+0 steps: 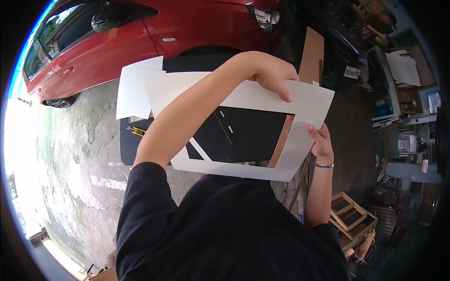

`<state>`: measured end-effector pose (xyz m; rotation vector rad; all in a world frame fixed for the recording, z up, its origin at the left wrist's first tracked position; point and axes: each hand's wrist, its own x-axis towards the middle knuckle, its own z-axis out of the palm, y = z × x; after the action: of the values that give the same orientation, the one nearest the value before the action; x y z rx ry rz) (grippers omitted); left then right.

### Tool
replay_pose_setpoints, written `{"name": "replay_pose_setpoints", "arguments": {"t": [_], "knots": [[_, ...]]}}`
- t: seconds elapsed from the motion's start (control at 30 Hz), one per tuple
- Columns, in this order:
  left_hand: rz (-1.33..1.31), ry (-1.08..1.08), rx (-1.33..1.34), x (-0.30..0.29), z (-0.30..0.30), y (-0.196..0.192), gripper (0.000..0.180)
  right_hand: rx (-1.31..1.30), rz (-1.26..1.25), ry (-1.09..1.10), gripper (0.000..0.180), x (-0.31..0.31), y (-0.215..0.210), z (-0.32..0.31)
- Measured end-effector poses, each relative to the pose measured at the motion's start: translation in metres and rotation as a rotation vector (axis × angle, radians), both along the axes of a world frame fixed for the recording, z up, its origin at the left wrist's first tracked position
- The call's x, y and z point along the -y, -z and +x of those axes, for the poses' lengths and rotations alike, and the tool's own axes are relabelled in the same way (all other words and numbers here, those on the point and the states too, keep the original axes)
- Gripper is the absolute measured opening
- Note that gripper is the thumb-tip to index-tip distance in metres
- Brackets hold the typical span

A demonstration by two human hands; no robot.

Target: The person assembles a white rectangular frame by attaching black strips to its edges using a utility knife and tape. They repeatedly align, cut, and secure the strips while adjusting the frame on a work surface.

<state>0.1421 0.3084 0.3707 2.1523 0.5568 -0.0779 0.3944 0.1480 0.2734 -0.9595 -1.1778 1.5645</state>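
A white mat board with a large rectangular window cut in it is held up, slightly tilted, over a black work table. My left hand reaches across and grips its far edge, thumb on the upper face and fingers hidden behind. At the right edge my right hand is closed on the same board, thumb on top. Through the window I see the black surface, a thin line with small white marks, and a white strip. A yellow utility knife lies on the table, left of my left forearm.
White sheets lie at the table's left. A long brown board extends beyond the far right corner. A red car is parked beyond the table. Wooden frames stand at lower right. Another person is at far right.
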Motion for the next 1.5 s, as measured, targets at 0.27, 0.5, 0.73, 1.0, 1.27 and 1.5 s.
{"name": "replay_pose_setpoints", "arguments": {"t": [0.27, 0.5, 0.73, 1.0, 1.27, 1.5], "knots": [[-0.050, -0.020, -0.035, -0.024, 0.042, 0.043, 0.043, -0.367, -0.118, -0.017, 0.038, -0.013, 0.053, 0.039], [0.261, -0.797, 0.875, 0.016, 0.061, 0.075, 0.022, -0.449, -0.253, 0.092, 0.036, -0.029, 0.106, 0.117], [-0.662, -1.407, 0.750, 0.124, 0.092, 0.187, 0.041, -0.501, -0.345, -0.048, 0.043, -0.072, 0.143, 0.105], [-0.755, -1.690, 1.309, 0.091, 0.063, 0.203, 0.040, -0.508, -0.410, -0.445, 0.043, -0.130, 0.146, 0.001], [-0.231, -1.965, 1.405, 0.131, -0.017, 0.180, 0.024, -0.177, -0.449, -0.339, 0.039, -0.117, 0.229, -0.066], [0.096, -1.987, 1.433, 0.162, -0.117, 0.143, 0.031, 1.226, 0.278, -0.003, 0.039, 0.001, 0.309, -0.130]]}}
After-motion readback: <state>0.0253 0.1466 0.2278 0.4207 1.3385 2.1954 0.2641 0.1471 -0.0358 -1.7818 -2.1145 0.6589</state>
